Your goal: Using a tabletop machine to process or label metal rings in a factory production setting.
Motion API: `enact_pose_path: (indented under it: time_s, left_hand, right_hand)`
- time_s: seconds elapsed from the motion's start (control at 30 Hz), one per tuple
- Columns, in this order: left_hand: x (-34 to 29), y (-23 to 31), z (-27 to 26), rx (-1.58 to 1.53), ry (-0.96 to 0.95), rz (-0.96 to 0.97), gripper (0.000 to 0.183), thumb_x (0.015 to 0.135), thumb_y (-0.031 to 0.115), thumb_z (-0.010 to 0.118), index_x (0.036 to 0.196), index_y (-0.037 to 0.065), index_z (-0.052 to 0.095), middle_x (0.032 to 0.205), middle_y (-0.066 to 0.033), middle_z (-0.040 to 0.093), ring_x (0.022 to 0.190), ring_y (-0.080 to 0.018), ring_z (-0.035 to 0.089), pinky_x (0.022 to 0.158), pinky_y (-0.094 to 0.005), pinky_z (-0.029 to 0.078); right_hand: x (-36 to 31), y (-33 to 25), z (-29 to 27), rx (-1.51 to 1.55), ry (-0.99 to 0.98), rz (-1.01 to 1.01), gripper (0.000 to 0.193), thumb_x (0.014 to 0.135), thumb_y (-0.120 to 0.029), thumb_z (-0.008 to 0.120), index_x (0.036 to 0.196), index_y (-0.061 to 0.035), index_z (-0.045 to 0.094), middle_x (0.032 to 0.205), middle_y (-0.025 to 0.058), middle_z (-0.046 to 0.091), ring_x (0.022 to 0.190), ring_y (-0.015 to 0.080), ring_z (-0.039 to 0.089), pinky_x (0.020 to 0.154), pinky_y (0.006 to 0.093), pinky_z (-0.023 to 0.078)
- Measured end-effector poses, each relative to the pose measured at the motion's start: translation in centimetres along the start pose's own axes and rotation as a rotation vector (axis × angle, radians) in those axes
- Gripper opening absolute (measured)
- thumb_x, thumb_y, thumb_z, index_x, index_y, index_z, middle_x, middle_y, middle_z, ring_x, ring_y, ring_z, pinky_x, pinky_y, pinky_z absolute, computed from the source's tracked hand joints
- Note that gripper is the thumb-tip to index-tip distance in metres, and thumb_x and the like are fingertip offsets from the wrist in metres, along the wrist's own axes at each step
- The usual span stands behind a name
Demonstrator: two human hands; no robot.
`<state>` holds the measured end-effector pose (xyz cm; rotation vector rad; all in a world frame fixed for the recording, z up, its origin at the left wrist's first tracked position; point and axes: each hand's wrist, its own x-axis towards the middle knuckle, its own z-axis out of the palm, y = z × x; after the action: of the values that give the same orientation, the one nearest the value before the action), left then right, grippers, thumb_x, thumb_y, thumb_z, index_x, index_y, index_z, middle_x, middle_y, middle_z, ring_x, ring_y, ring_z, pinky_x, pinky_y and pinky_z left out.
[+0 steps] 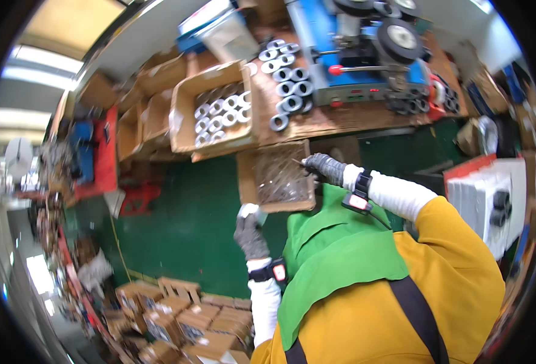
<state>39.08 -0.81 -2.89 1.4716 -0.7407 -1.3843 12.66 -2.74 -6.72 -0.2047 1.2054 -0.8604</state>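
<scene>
My left hand (251, 236), in a grey glove, is closed on a small white piece (251, 211). The piece is blurred, and its exact kind does not show. It is beside the near left corner of an open cardboard box (244, 176) filled with crumpled clear plastic (277, 176). Over that box's right wall is my right hand (324, 167), in a dark grey glove. Its fingers are drawn together at the plastic, and whatever they pinch is too small to make out.
On the workbench (341, 121), a carton (180, 130) holds rows of white tubes (219, 118). Grey rings (285, 88) lie beside a blue machine (347, 94) with black rollers (395, 39). Stacked cartons (201, 321) stand at the lower left. A white bin (480, 194) is at right.
</scene>
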Motion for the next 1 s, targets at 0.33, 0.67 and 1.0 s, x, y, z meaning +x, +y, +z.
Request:
enact_pose_path:
  time_s: [0.33, 0.67, 1.0]
  left_hand:
    - [-1.5, -2.1, -1.4, 0.562, -0.121, 0.259, 0.009, 0.082, 0.007, 0.047, 0.083, 0.0, 0.054, 0.078, -0.0074, 0.055, 0.066, -0.0161, 0.053, 0.057, -0.027, 0.045]
    - [-4.4, -3.3, 12.6, 0.505, -0.22, -0.003, 0.016, 0.081, 0.01, 0.053, 0.093, -0.002, 0.056, 0.083, -0.005, 0.056, 0.071, -0.0148, 0.054, 0.064, -0.0291, 0.048]
    - [-5.1, -5.5, 28.0, 0.887, -0.536, 0.326, 0.016, 0.074, 0.0, 0.055, 0.089, 0.006, 0.058, 0.085, -0.0101, 0.059, 0.069, -0.0212, 0.059, 0.06, -0.0304, 0.05]
  right_hand:
    - [8.3, 5.9, -29.9, -0.327, 0.578, 0.011, 0.022, 0.08, -0.016, 0.06, 0.099, -0.0058, 0.058, 0.061, 0.0034, 0.053, 0.046, 0.0116, 0.047, 0.048, 0.0277, 0.047]
    - [12.5, 2.6, -36.4, -0.879, 0.827, -0.274, 0.028, 0.074, -0.017, 0.052, 0.101, -0.0101, 0.057, 0.1, 0.0139, 0.059, 0.096, 0.0286, 0.056, 0.084, 0.0323, 0.043]
    - [-7.4, 0.3, -50.8, -0.393, 1.288, -0.313, 0.023, 0.07, -0.02, 0.06, 0.092, -0.0128, 0.06, 0.09, 0.0105, 0.061, 0.085, 0.0272, 0.058, 0.078, 0.0341, 0.046]
